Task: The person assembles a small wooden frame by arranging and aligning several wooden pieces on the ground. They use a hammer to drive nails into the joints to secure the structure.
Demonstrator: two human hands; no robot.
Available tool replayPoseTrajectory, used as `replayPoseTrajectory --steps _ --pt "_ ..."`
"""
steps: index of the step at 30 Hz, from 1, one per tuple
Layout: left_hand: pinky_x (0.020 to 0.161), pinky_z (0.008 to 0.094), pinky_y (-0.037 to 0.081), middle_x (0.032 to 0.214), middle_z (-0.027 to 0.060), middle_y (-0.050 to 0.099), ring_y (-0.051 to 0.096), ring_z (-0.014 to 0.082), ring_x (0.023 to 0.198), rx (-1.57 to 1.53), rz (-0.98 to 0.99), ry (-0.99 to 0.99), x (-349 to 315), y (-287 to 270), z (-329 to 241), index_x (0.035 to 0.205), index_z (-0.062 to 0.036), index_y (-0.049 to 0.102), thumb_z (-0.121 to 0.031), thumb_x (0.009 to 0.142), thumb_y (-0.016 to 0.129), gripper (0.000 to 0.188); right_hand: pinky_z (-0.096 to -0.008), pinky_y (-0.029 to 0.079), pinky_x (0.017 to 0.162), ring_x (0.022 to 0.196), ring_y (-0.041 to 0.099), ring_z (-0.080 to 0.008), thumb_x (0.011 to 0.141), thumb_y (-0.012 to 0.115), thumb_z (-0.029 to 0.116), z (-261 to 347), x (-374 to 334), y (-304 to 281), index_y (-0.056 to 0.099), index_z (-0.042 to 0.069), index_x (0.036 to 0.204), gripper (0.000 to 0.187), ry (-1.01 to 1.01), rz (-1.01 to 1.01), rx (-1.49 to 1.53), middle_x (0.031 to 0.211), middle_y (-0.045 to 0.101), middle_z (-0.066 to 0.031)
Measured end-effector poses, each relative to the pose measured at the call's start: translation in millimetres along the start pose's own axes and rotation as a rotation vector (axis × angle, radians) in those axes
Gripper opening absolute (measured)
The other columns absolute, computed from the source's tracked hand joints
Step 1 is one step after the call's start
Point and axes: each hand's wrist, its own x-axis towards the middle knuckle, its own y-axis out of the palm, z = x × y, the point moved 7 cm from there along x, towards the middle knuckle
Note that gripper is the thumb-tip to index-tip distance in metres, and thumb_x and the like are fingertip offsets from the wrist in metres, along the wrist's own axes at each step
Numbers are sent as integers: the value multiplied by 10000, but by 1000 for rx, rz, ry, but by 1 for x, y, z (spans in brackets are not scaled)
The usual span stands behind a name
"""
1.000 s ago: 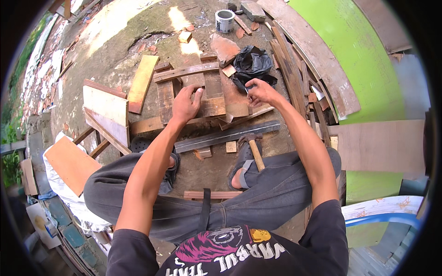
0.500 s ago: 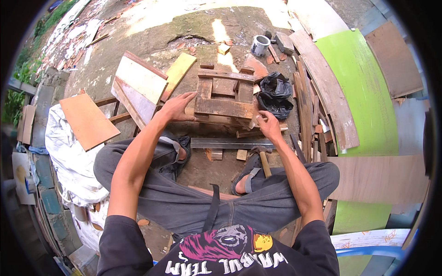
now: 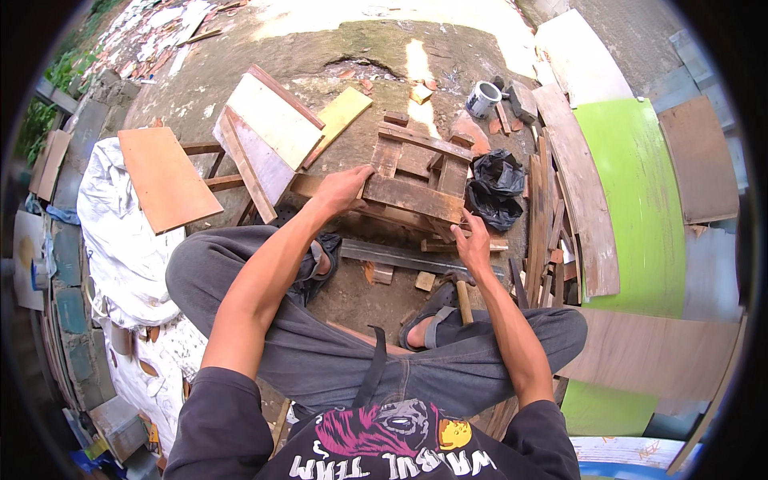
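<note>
A small stool-like frame of worn brown boards stands on the ground in front of me, slightly turned. My left hand grips the left end of its near board, with the fingers curled over the edge. At the board's right end, my right hand holds the corner between thumb and fingers. Beneath the frame, a long grey metal-looking bar lies across the ground between my feet. By my right foot, a hammer's wooden handle points toward me; its head is hard to make out.
Black plastic bags lie right of the frame, with a paint-stained can beyond. Stacked wood strips and a green panel line the right. Loose boards and a white sack are left. Small wood blocks lie nearer.
The frame has been turned a little, its right end swinging nearer me. My left hand has closed on the left end, and my right hand has taken the right corner. The view has shifted slightly.
</note>
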Motion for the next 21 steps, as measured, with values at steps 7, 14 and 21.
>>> replayPoseTrajectory --steps 7,14,21 --pt "1002 456 510 1433 200 551 586 411 1236 -130 134 -138 3 9 6 1464 -106 417 -226 752 856 845 -428 477 961 1092 615 -404 905 716 146 -4 -1 -1 611 -50 1273 430 -12 -39 -12 1169 638 -234" --pt "809 349 530 1088 139 740 686 198 976 -960 -229 -433 -5 45 42 1462 69 449 -301 903 766 742 -395 494 954 1079 661 -358 955 655 223 -14 7 -6 683 -32 1181 342 63 -83 161 1133 692 -208" --pt "691 384 521 855 175 756 711 261 721 -631 -256 -673 -18 28 21 1041 -33 775 -338 922 706 334 -376 525 902 1039 697 -319 961 627 212 -20 16 -11 718 -10 1107 281 177 -134 161 1103 723 -196"
